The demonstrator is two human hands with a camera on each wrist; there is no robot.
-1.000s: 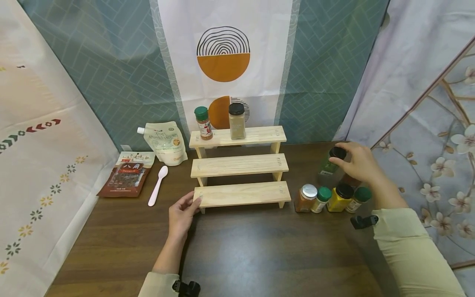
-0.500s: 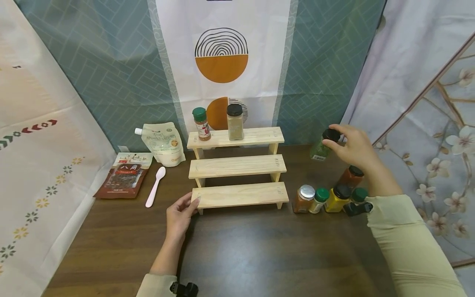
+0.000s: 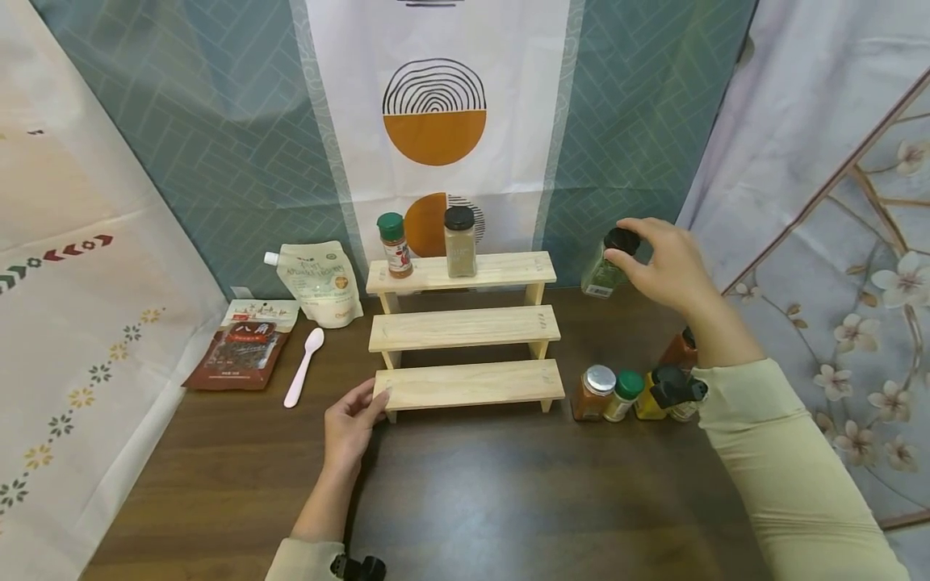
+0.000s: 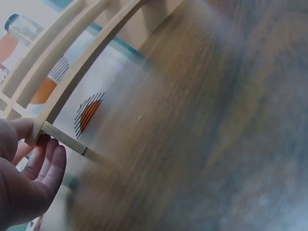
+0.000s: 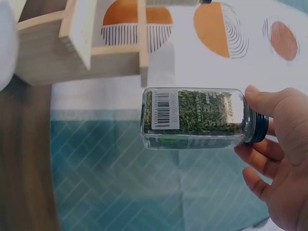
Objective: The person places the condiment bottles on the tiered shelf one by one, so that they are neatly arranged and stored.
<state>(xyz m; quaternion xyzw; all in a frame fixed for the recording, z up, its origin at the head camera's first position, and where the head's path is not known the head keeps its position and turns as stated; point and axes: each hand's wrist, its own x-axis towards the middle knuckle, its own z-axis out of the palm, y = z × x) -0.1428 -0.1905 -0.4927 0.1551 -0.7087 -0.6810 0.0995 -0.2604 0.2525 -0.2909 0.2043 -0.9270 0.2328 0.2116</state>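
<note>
My right hand [image 3: 667, 265] pinches the black cap of a square glass jar of green herbs [image 3: 601, 274], held up in the air right of the three-tier wooden rack [image 3: 465, 323]. The right wrist view shows the herb jar [image 5: 192, 115] with its barcode label, thumb and fingers of the hand [image 5: 284, 149] round the cap. My left hand [image 3: 350, 424] grips the left end of the rack's lowest step; in the left wrist view the hand [image 4: 33, 168] has its thumb and fingers around that end. On the top step stand a green-capped bottle [image 3: 395, 248] and a black-capped jar [image 3: 460, 246].
Right of the rack stand a silver-capped jar [image 3: 594, 394], a green-capped bottle [image 3: 625, 395], a yellow jar [image 3: 649, 401] and a red jar [image 3: 679, 352], partly behind the right arm. To the left lie a pink spoon [image 3: 303, 369] and brown packet [image 3: 243, 347], beside a spouted pouch [image 3: 320, 282].
My right hand has lifted the herb jar from beside the other jars and carried it up and left, towards the rack. The left hand has stayed on the lowest step.
</note>
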